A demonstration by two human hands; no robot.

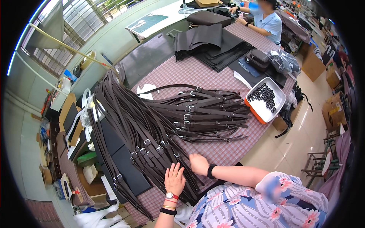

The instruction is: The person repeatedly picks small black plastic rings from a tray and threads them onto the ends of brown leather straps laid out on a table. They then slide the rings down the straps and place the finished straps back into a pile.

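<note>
**Straps spread across the checked worktop, both hands at the near edge**

Straps (167, 125) of dark brown leather, each with a metal buckle, lay in a big fan over the checked worktop (216, 78), thickest along its left edge and reaching right toward the middle. In the head view, the left hand (175, 179) lay flat, fingers spread, on the strap ends at the near edge, pressing and gripping nothing. The right hand (198, 163) sat just beside it with fingers curled onto the straps; whether it pinched one could not be told.

The straps looked limp and light singly, fairly smooth, and likely to slide over one another; heaped together they would weigh more and tangle at the buckles. Taking one near its buckle, or at a free end, seemed the surest hold.

Under the straps at the near left corner lay flat black panels (125, 163). At the right edge stood a white tray (279, 98) of small black rings, well apart from the hands. Toward the far edge lay stacked dark sheets (213, 43) and a small dark bag (257, 57). Another person (268, 19) worked at the far corner. Overlapping straps crowded the hands most.
</note>
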